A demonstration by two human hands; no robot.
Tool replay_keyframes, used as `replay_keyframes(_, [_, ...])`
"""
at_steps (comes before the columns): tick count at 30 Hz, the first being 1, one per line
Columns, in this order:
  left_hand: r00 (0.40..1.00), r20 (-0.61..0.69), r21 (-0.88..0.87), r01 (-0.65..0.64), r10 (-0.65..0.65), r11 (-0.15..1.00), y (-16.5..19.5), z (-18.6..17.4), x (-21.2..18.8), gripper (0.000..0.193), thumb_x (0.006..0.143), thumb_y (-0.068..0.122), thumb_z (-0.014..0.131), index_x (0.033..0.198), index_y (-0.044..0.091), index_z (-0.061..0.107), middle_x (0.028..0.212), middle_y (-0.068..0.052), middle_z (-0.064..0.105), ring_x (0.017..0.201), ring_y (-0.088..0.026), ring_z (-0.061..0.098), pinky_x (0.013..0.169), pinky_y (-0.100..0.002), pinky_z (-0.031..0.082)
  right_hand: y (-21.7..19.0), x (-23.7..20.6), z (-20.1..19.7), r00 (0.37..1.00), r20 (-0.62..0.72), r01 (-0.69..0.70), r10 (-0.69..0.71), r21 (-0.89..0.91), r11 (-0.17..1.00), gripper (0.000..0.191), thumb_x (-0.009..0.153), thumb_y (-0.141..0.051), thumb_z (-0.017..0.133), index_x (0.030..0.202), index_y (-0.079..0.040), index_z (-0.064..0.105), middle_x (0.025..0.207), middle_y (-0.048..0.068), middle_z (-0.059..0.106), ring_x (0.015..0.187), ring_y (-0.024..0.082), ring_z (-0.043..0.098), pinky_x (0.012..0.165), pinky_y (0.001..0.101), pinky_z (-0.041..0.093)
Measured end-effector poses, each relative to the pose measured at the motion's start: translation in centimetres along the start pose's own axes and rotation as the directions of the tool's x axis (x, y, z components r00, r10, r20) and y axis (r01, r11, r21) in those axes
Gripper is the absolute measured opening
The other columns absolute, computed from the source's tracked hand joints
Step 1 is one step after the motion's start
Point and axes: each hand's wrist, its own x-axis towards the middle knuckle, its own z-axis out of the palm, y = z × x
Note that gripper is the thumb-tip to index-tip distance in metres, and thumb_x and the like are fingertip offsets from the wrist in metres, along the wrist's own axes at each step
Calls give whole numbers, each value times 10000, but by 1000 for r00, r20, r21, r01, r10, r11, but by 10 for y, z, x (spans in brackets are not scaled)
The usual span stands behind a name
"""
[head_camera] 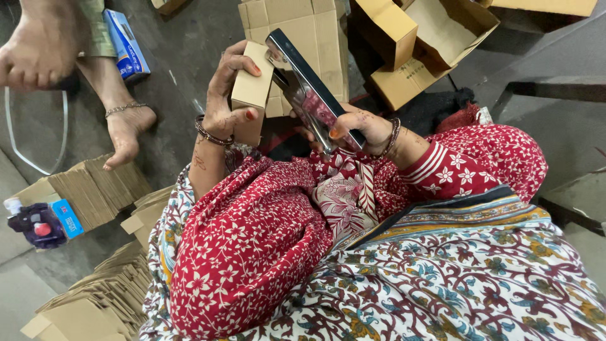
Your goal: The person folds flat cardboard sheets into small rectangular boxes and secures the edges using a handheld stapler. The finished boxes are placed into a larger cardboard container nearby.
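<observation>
My left hand grips a small brown cardboard box, held upright above my lap. My right hand holds a long flat shiny object with a dark edge, tilted, its upper end resting against the open top of the box. Both wrists wear bangles. My red flowered sleeves and patterned clothing fill the lower part of the view.
Flattened cardboard blanks are stacked at left and lower left. Assembled and open boxes lie ahead. Another person's feet rest on the floor at upper left, near a blue carton. A tape dispenser sits at left.
</observation>
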Motion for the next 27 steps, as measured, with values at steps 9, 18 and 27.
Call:
replay_keyframes(9, [999,47,-70,26,-23,997,11,1,0,692,724,581,897,1191,135,650,1474,-129,501,1320,-256,530,1135,-388,464,19,7,10,998,49,35,-34,-22,999,721,679,-184,639,1363,9,520,1056,75,620,936,181,651,871,305,550])
replay_keyframes(18, [973,230,42,-39,28,998,11,-9,9,670,763,577,831,1223,120,660,1492,-143,525,1319,-265,550,1131,-399,454,77,31,12,937,267,112,-226,382,917,647,793,-408,791,1170,52,536,822,91,604,661,180,580,595,328,495])
replay_keyframes(27, [979,163,-44,132,-123,990,1,-15,0,658,785,505,839,1244,86,625,1431,-105,485,1322,-227,506,1163,-344,388,58,18,9,989,145,1,19,-141,990,696,710,0,635,1391,8,489,1265,109,657,1177,205,657,975,345,560])
